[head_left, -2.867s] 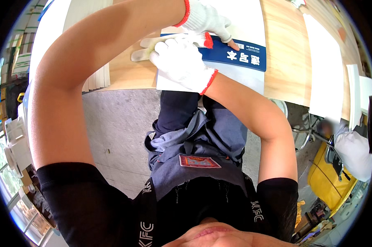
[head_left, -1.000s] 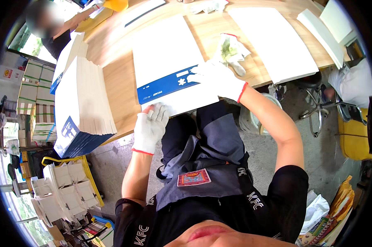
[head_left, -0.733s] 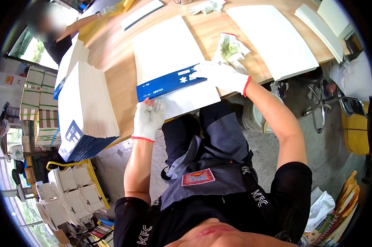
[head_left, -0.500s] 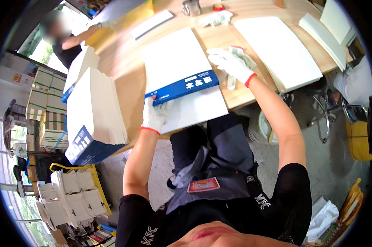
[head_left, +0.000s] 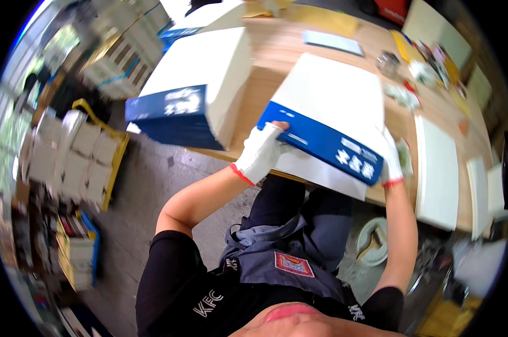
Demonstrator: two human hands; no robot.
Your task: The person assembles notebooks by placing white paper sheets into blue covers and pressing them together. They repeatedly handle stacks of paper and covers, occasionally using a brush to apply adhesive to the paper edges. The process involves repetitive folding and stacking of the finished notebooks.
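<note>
A white paper pad (head_left: 335,90) with a blue band along its near edge is in front of me over the table. My left hand (head_left: 259,151), in a white glove with a red cuff and a bare thumb tip, grips the band's left part, thumb on top. At the pad's right edge, my gloved right hand (head_left: 391,160) holds its side near the corner; its fingers are partly hidden. Beneath the band, a white sheet (head_left: 321,177) juts past the table edge. Left of the pad stands a thick stack of similar blue-edged pads (head_left: 209,62).
Another blue-edged stack (head_left: 203,19) stands farther back. On the right lie a long white paper stack (head_left: 436,168) and a crumpled white glove (head_left: 403,96). A metal cup (head_left: 388,63) and a thin pale block (head_left: 332,42) are behind the pad. A bucket (head_left: 372,241) stands below the table.
My right hand has come down onto the pad's right edge, and the pad has turned, its right end now nearer me. The view has swung left.
</note>
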